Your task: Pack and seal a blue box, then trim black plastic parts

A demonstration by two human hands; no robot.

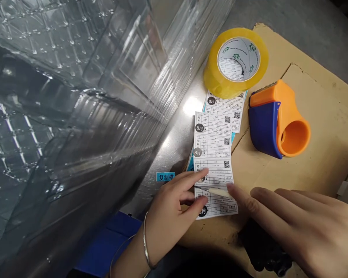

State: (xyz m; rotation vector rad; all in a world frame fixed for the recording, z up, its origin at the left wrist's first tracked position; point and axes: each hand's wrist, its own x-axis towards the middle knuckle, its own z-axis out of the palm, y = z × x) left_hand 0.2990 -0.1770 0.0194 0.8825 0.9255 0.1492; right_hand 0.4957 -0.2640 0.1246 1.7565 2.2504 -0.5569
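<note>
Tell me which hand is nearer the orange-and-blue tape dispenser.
Right. The right hand sits below the orange-and-blue tape dispenser, apart from it; the left hand sits farther off, lower left, on the label strip.

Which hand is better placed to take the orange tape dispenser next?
Probably the right hand: it lies nearer the orange tape dispenser and its fingers are open, while the left hand grips the label strip.
</note>
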